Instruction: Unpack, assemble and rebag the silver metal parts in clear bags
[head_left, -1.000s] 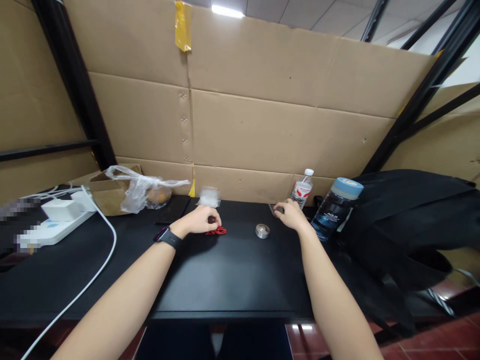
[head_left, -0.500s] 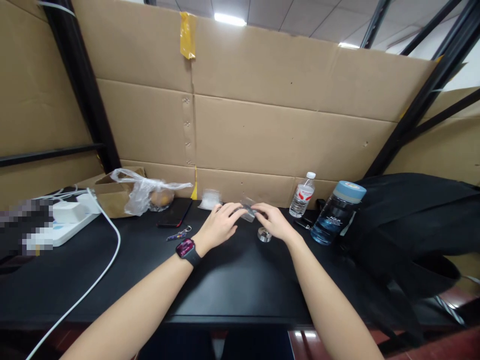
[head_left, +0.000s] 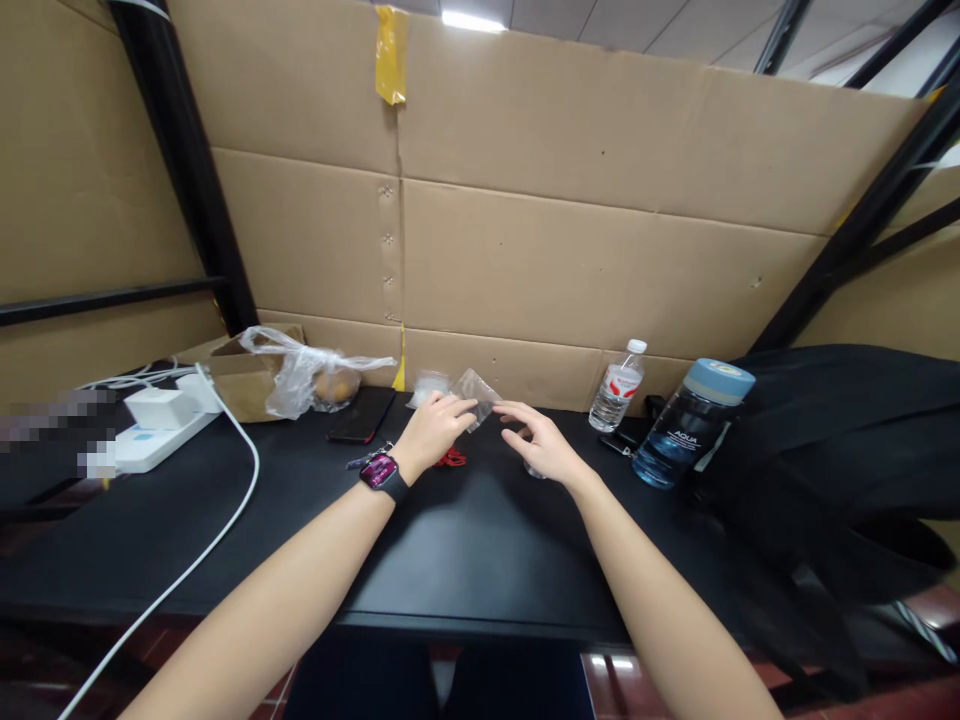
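While the left hand (head_left: 434, 434) pinches clear plastic (head_left: 478, 387), the right hand (head_left: 548, 447) gaping, one bottle (head_left: 681, 422) reads "AQUA".

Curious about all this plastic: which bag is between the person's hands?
The small, flat, clear plastic bag; the knotted clear plastic bag and small whitish plastic packet lie farther left.

the person's left forearm (head_left: 270, 585) slants from the near left toward the far middle, the right forearm (head_left: 667, 590) from the near right. the left hand (head_left: 436, 432) is palm down, fingers bent and pointing right; the right hand (head_left: 546, 442) reaches left with its thumb apart from its loosely spread fingers. the two sets of fingertips face each other, just apart.
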